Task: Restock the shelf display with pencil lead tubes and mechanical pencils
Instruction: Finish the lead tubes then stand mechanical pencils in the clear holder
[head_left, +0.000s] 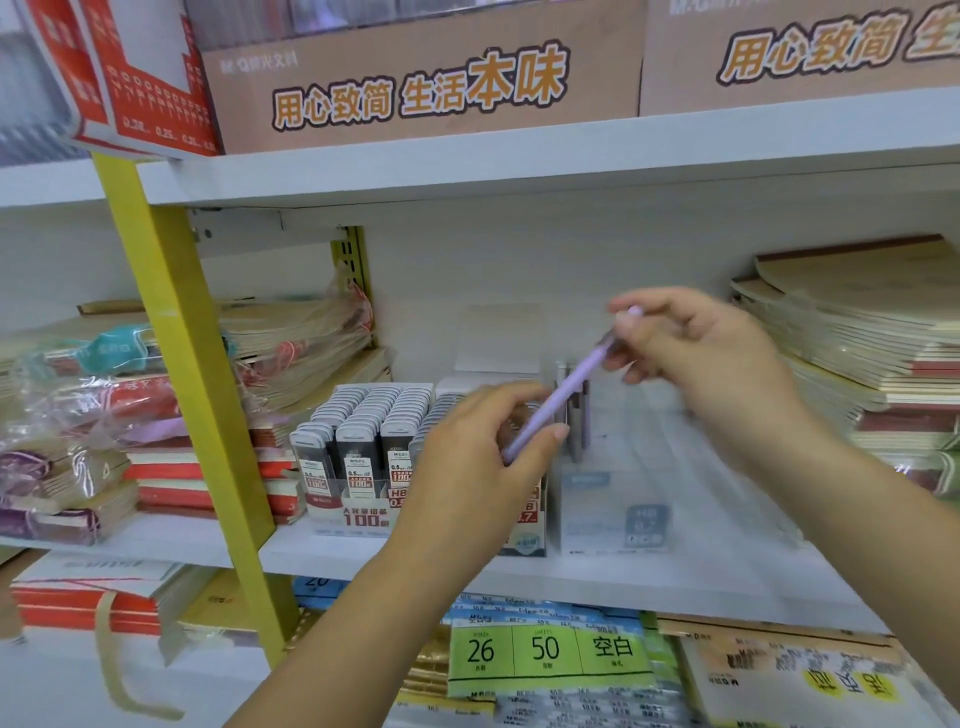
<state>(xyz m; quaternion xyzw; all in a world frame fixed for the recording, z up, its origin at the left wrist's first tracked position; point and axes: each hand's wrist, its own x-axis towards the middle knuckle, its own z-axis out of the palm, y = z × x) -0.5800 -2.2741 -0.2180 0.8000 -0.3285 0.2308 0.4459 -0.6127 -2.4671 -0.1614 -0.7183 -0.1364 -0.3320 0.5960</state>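
We are looking at a white shelf (597, 579) in a stationery display, with a yellow upright (182, 364) running down its left part. Both hands are raised in front of it and share one lilac mechanical pencil (563, 397), which is tilted with its top to the right. The left hand (467, 462) has its fingers (557, 431) pinching the pencil's lower end. The right hand (706, 353) has its fingers (626, 318) pinching the upper end.

Behind the left hand a display tray of pencil lead tubes (363, 441) stands on the shelf, with the dark tubes packed in rows. Just beside it on the right is a clear pencil box (618, 499), blurred, with a few pencils (577, 415) standing upright at its back.

Stacks of notebooks (857, 338) are piled at the right end of the shelf, and bagged notebooks (83, 415) lie left of the upright. On the upper shelf (519, 161) we see brown cardboard boxes (415, 88) with printed characters. Below the shelf lie green label packs (545, 649).
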